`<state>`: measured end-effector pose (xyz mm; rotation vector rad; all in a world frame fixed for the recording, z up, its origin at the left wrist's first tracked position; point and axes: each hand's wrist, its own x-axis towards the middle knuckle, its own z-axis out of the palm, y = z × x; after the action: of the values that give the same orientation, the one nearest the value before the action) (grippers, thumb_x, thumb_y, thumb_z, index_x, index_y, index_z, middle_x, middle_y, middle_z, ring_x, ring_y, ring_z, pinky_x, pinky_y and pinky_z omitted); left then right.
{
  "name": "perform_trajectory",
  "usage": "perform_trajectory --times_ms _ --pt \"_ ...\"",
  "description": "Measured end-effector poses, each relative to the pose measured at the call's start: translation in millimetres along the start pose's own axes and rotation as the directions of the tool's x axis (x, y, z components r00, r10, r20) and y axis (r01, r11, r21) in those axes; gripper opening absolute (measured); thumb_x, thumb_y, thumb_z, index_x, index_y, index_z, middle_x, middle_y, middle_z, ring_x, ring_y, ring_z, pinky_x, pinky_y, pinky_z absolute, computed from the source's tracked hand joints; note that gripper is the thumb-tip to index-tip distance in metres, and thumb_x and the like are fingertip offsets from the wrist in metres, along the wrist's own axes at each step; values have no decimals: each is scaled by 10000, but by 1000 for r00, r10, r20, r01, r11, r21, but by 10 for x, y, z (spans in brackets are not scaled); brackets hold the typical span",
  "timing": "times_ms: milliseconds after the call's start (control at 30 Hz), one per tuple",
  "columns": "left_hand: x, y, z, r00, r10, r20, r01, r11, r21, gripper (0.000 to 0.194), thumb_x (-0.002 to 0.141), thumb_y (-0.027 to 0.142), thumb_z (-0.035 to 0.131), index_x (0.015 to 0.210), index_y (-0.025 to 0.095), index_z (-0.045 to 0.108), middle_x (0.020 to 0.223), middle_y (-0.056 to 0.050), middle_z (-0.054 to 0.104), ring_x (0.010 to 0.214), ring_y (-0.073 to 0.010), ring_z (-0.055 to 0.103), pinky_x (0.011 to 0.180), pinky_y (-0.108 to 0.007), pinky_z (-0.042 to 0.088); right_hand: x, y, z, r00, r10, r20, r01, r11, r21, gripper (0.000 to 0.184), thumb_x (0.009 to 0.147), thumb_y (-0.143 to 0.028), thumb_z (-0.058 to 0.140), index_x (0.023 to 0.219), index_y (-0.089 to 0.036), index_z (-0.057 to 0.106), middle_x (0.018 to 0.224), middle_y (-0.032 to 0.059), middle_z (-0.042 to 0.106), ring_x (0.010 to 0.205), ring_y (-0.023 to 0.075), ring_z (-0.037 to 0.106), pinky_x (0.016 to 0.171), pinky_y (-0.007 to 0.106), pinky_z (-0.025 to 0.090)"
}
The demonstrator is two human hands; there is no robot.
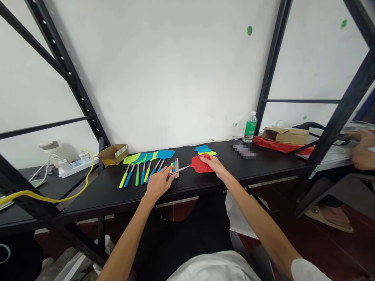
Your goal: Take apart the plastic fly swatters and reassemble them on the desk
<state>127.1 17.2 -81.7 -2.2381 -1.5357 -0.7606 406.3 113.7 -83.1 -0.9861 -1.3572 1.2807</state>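
A red fly swatter (199,163) lies across in front of me, its perforated head to the right and its metal shaft running left. My right hand (216,165) grips the edge of the head, thumb on top. At the other end, my left hand (159,181) is closed around the red handle, which its fingers mostly cover. Assembled fly swatters (166,154) in blue, green and yellow-green lie in a row to the left, handles toward me. Just beyond my left fingers are metal rods (177,168) and small coloured handle pieces. A loose blue swatter head (202,148) overlaps a yellow-green one (211,153).
An open cardboard box (113,154) sits at the table's left. A water bottle (250,128) stands back right, near a blurred object (243,151) and a box on red plastic. Black shelf posts frame both sides. Another person's hand (363,142) shows far right.
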Motion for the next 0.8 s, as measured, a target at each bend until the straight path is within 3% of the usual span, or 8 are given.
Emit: perform_trajectory --times_ms 233,467,800 --pt "-3 5 -20 999 24 -33 -21 997 79 226 1018 372 417 1078 252 598 1004 -38 681 855 -202 654 598 -307 354 10 24 -15 999 -53 4 53 998 -19 286 808 -429 731 977 -199 742 1019 65 770 958 239 726 890 366 562" --pt "2 -37 2 990 96 -104 -95 995 12 242 1021 351 429 1048 232 639 946 -35 691 805 -186 640 697 -298 414 -14 13 -2 996 -92 14 92 996 1 324 778 -447 748 977 -192 738 1006 71 768 931 246 725 861 369 558" --pt "-14 -76 25 988 102 -116 -107 994 -37 285 1029 332 409 1008 208 665 872 -41 694 760 -179 637 653 -285 413 -63 3 168 988 -155 6 155 988 17 310 784 -444 720 963 -191 715 981 66 759 910 238 712 810 345 550"
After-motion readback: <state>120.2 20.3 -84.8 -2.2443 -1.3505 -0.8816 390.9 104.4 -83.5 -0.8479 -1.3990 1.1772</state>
